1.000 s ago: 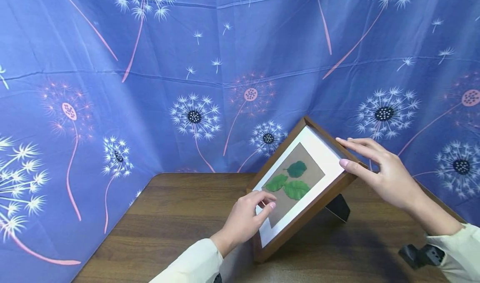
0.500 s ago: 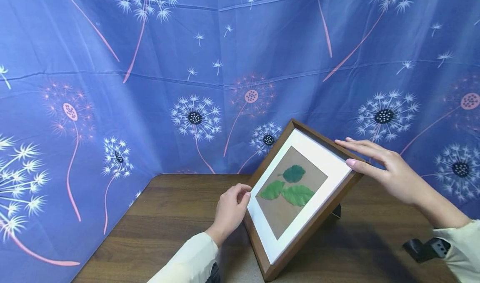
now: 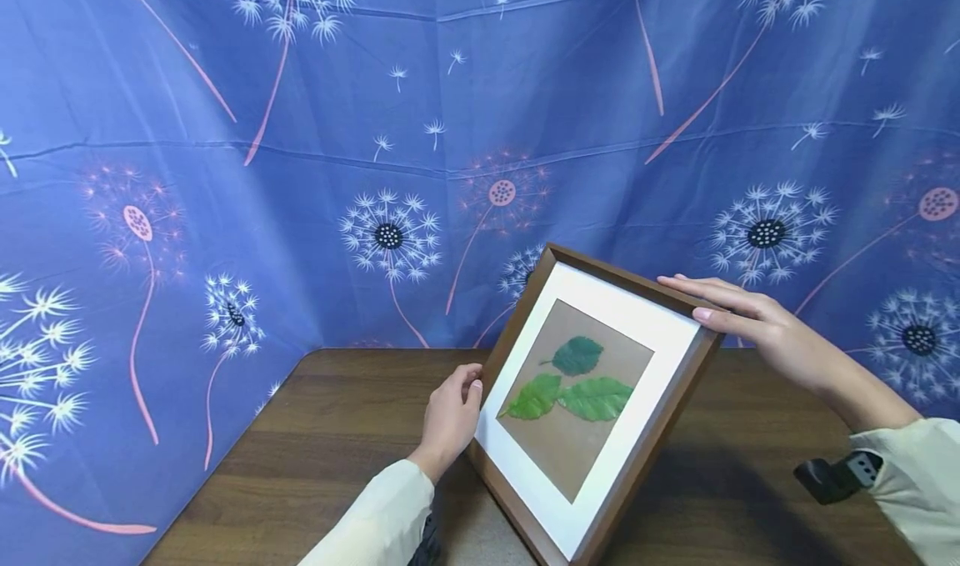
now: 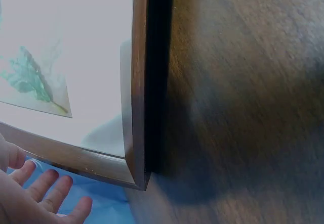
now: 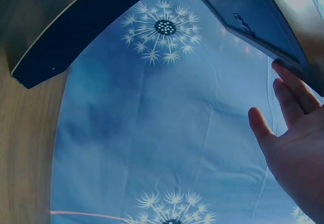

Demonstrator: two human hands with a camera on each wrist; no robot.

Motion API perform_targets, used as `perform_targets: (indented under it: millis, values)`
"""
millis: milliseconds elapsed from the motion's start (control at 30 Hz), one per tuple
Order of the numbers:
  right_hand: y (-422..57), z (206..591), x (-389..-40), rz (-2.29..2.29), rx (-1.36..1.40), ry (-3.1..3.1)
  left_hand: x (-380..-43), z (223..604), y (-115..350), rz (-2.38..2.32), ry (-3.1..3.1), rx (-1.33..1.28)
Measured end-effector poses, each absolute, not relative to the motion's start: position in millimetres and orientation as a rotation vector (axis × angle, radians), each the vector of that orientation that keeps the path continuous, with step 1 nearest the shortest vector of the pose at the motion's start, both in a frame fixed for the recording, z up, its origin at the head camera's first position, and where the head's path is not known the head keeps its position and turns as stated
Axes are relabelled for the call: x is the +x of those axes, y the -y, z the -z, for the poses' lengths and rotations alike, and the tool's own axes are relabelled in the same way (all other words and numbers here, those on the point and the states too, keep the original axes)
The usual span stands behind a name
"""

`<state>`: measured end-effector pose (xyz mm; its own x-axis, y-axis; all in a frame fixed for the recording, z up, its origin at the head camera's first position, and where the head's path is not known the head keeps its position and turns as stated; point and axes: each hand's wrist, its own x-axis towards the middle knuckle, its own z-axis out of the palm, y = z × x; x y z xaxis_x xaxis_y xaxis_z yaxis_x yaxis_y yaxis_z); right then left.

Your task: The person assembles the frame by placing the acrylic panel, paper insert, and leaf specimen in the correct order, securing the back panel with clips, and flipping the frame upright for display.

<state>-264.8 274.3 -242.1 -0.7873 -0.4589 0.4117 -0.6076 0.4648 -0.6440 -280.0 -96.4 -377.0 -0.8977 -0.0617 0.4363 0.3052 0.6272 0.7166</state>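
Note:
A brown wooden picture frame (image 3: 639, 466) stands tilted on the table, turned on a lower corner. Inside its white mat (image 3: 667, 345), one dark green leaf (image 3: 577, 356) and two light green leaves (image 3: 597, 399) lie on a tan backing. My left hand (image 3: 448, 420) holds the left edge; in the left wrist view the thumb is at the frame's face, with loosely spread fingers (image 4: 55, 191) beyond the edge. My right hand (image 3: 757, 320) pinches the upper right corner, thumb in front and fingers over the top. A dark support leg (image 5: 45, 57) extends behind the frame.
The brown wood-grain table (image 3: 352, 433) spreads out on both sides of the frame. A blue cloth with printed dandelions (image 3: 388, 234) hangs right behind it. A small black device (image 3: 836, 476) sits at the right wrist.
The frame has turned and shifted left and nearer, its top left corner moving leftward. My left hand has gone from in front of the picture to the left edge; my right hand stays at its corner.

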Motion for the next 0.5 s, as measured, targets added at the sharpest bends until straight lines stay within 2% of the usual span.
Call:
perform_targets:
  millis: [267,500]
  values:
    - [-272,242,-268,-1.221,0.932,2.543,-284,381,100,1.199,2.524,-0.15]
    - [-263,238,-248,-0.918,0.706,2.479,-288,383,101,1.216,2.556,-0.132]
